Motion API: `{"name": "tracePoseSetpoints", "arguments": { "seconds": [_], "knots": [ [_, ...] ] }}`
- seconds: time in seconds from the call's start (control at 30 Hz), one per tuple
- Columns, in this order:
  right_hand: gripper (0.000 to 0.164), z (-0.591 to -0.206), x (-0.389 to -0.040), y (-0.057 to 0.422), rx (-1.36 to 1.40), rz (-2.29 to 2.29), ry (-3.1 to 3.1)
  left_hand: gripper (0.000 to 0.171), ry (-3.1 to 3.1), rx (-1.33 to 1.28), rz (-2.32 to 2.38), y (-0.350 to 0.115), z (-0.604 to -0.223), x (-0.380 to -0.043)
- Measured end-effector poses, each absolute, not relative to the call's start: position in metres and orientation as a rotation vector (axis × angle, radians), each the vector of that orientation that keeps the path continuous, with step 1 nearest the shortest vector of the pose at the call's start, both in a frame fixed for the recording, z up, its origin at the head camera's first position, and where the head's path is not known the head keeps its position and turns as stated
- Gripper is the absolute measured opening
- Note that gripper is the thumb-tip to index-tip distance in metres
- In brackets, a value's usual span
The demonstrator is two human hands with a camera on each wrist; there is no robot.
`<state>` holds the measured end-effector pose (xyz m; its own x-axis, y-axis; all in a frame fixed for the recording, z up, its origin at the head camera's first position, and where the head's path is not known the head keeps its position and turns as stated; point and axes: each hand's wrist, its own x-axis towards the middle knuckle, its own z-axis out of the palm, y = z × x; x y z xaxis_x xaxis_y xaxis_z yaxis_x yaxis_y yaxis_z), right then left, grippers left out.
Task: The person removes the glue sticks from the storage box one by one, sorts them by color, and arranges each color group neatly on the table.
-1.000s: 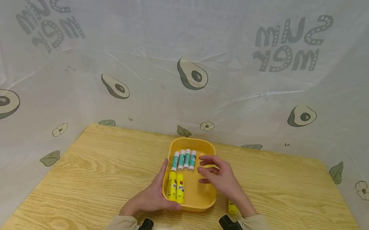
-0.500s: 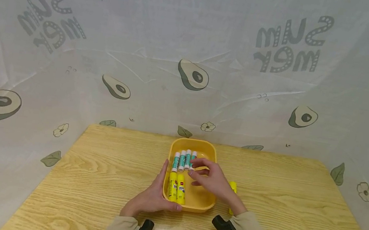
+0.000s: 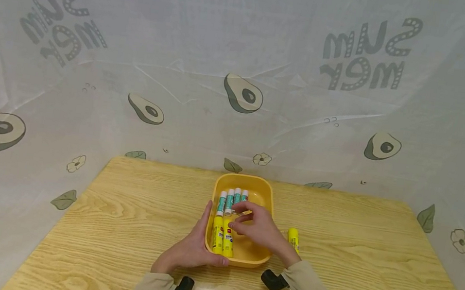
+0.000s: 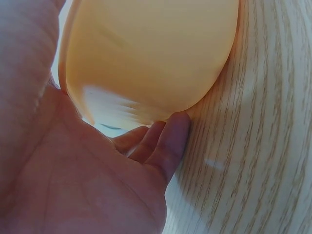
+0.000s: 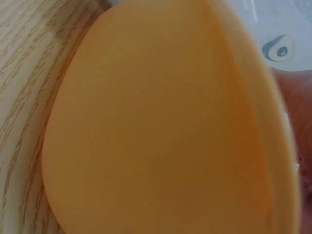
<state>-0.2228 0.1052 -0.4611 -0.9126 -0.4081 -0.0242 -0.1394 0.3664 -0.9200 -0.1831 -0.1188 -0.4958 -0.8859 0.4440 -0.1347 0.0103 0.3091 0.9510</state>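
A yellow plastic tray (image 3: 246,259) holds a row of several white-and-teal glue sticks (image 3: 230,201) at its far left. Two yellow glue sticks (image 3: 218,236) lie side by side below them. My left hand (image 3: 191,250) holds the tray's near left corner, fingers along the left wall and thumb along the front. In the left wrist view its fingertips (image 4: 176,127) touch the outer wall. Over the tray, my right hand (image 3: 258,224) has loosely bent fingers, with a gap between thumb and index finger. Its thumb tip is near the top of the right-hand yellow glue stick (image 3: 227,243).
Another yellow glue stick (image 3: 293,240) is on the wooden table (image 3: 358,259) just right of the tray, partly hidden by the right forearm. A pale patterned sheet (image 3: 190,129) hangs behind the table. The tray's wall (image 5: 156,126) fills most of the right wrist view.
My right hand has moved left and slightly nearer over the tray, from the right side to above the glue sticks. More of the outside yellow glue stick shows. My left hand stays put.
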Motion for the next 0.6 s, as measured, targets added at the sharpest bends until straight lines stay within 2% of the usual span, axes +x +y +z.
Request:
{"name": "tracePoseSetpoints", "arguments": {
  "seconds": [0.33,0.6],
  "knots": [
    [0.041,-0.466,-0.229,0.094,-0.424,-1.305,2.541,0.145,2.207,0.433,1.605,-0.118,-0.496,-0.184],
    [0.050,-0.473,-0.233,0.089,-0.453,-1.172,2.528,0.143,2.233,0.407,1.570,-0.117,-0.495,-0.183]
  ]
}}
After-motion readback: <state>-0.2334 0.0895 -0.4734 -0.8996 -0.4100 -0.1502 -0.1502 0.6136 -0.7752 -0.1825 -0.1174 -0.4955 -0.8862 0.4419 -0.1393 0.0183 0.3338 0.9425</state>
